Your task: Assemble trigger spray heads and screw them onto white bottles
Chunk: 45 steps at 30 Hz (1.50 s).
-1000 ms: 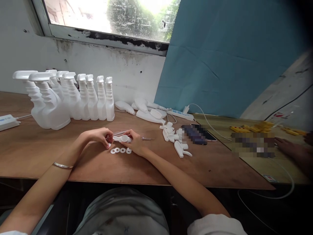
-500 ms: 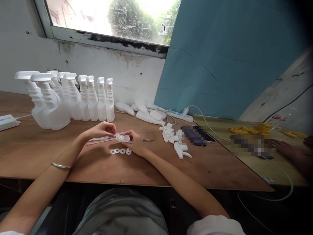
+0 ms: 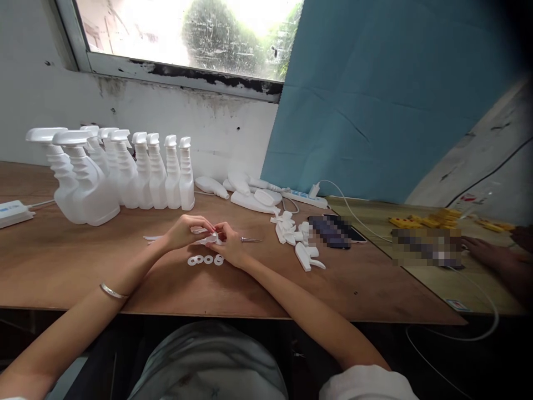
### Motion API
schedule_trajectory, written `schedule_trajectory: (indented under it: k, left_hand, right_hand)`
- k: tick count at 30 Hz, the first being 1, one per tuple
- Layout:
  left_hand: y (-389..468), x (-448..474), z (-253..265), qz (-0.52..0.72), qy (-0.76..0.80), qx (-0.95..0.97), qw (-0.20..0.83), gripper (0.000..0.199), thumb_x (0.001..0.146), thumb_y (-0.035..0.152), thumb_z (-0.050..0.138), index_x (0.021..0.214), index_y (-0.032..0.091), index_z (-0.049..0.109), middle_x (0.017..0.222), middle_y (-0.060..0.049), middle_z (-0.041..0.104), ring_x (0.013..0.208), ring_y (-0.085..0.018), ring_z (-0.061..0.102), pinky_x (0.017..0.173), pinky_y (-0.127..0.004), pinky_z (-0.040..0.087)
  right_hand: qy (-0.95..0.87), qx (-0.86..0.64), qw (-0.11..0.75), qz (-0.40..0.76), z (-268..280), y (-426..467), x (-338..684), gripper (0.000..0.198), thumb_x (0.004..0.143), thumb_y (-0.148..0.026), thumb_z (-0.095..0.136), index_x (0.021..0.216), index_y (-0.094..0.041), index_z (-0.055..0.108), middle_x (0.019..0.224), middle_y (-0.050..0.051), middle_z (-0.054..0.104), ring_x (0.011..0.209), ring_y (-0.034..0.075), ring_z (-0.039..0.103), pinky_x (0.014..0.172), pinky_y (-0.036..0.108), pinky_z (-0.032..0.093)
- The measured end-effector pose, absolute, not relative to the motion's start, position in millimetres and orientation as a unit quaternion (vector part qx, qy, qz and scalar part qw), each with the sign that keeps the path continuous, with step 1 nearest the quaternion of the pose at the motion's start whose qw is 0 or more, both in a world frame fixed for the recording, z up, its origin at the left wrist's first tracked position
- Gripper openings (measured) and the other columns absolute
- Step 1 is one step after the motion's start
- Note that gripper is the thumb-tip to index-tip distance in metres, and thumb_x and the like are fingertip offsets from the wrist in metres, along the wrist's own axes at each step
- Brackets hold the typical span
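My right hand [image 3: 230, 244] is closed around a white trigger spray head [image 3: 214, 239], mostly covered by the fingers. Reaching over from the left, my left hand [image 3: 188, 232] has its fingertips pinched at the top of that spray head, touching my right fingertips; what they grip is hidden. Several flat white ring washers [image 3: 208, 259] lie on the table just below the hands. Thin white tubes [image 3: 153, 238] stick out beneath my left wrist. Right of my right hand lies a thin metal-shafted tool [image 3: 251, 239], perhaps a screwdriver.
White spray bottles [image 3: 186, 178] with heads stand in rows at the back left. Empty white bottles [image 3: 254, 197] lie near the wall. Loose spray heads [image 3: 287, 228] are piled right of my hands, beside phones [image 3: 331, 230]. A co-worker's hand [image 3: 483, 250] rests at far right.
My left hand has moved right and over the spray head, its fingertips now meeting my right fingertips. The spray head appears turned and more covered. My right hand stays almost in place.
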<state>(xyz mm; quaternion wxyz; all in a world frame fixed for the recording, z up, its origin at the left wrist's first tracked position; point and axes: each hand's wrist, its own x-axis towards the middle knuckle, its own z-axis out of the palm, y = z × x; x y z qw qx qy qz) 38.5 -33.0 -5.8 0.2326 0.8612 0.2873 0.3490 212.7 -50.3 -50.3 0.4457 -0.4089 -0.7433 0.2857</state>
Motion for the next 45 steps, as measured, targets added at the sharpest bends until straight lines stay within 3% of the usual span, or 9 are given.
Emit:
schedule_trajectory:
  k: [8,20,23,28,32,42,45]
  left_hand:
    - [-31.4,37.0,-6.3,0.313,0.275,0.899,0.139,0.019,0.075,0.035,0.059,0.077,0.020,0.069,0.087,-0.006,0.068,0.080,-0.017,0.052,0.080,-0.030,0.042]
    - [-29.4,38.2,-13.9,0.302,0.291,0.899,0.125,0.020,0.074,0.036,0.059,0.080,0.018,0.066,0.098,-0.008,0.059,0.089,-0.017,0.052,0.085,-0.030,0.040]
    - [-31.4,38.6,-10.9,0.301,0.294,0.896,0.139,0.024,0.073,0.036,0.059,0.085,0.016,0.061,0.099,-0.008,0.058,0.086,-0.016,0.054,0.082,-0.028,0.042]
    - [-31.4,38.7,-9.4,0.292,0.297,0.895,0.158,0.026,0.076,0.039,0.055,0.084,0.014,0.056,0.083,-0.006,0.060,0.074,-0.015,0.055,0.069,-0.025,0.043]
    - [-29.0,38.1,-11.2,0.280,0.288,0.902,0.158,0.025,0.078,0.038,0.053,0.081,0.014,0.058,0.084,-0.006,0.058,0.074,-0.014,0.054,0.070,-0.024,0.042]
    - [-25.0,36.7,-18.4,0.278,0.287,0.903,0.157,0.026,0.078,0.040,0.052,0.079,0.014,0.056,0.077,-0.003,0.056,0.066,-0.011,0.052,0.062,-0.022,0.042]
    - [-23.2,35.6,-20.2,0.273,0.285,0.905,0.156,0.032,0.069,0.044,0.062,0.077,0.014,0.055,0.073,-0.001,0.056,0.063,-0.011,0.050,0.059,-0.021,0.041]
  right_hand:
    - [-0.722,-0.402,0.466,0.316,-53.2,-48.3,212.4,0.037,0.064,-0.038,0.066,0.091,-0.020,0.047,0.079,-0.001,0.061,0.066,0.013,0.058,0.062,0.026,0.045]
    - [-0.726,-0.400,0.469,0.304,-54.0,-47.4,213.7,0.038,0.066,-0.037,0.064,0.095,-0.022,0.043,0.080,0.000,0.062,0.067,0.014,0.059,0.063,0.028,0.046]
    - [-0.737,-0.397,0.467,0.284,-53.4,-48.6,214.6,0.036,0.068,-0.037,0.063,0.092,-0.022,0.040,0.077,-0.002,0.061,0.063,0.014,0.058,0.061,0.026,0.045]
    - [-0.764,-0.398,0.442,0.250,-51.3,-49.8,218.1,0.026,0.073,-0.042,0.057,0.081,-0.022,0.042,0.069,-0.003,0.054,0.059,0.012,0.054,0.056,0.022,0.041]
    - [-0.799,-0.387,0.416,0.196,-50.8,-48.8,220.1,0.021,0.078,-0.041,0.052,0.077,-0.021,0.046,0.065,-0.004,0.052,0.057,0.011,0.049,0.057,0.021,0.039]
    - [-0.838,-0.387,0.379,0.066,-51.3,-48.3,221.6,0.017,0.082,-0.036,0.048,0.080,-0.019,0.051,0.074,0.001,0.060,0.062,0.012,0.051,0.058,0.020,0.035]
    - [-0.844,-0.380,0.374,0.060,-52.0,-47.1,221.8,0.015,0.080,-0.035,0.052,0.079,-0.020,0.052,0.076,0.001,0.061,0.065,0.013,0.052,0.060,0.021,0.035]
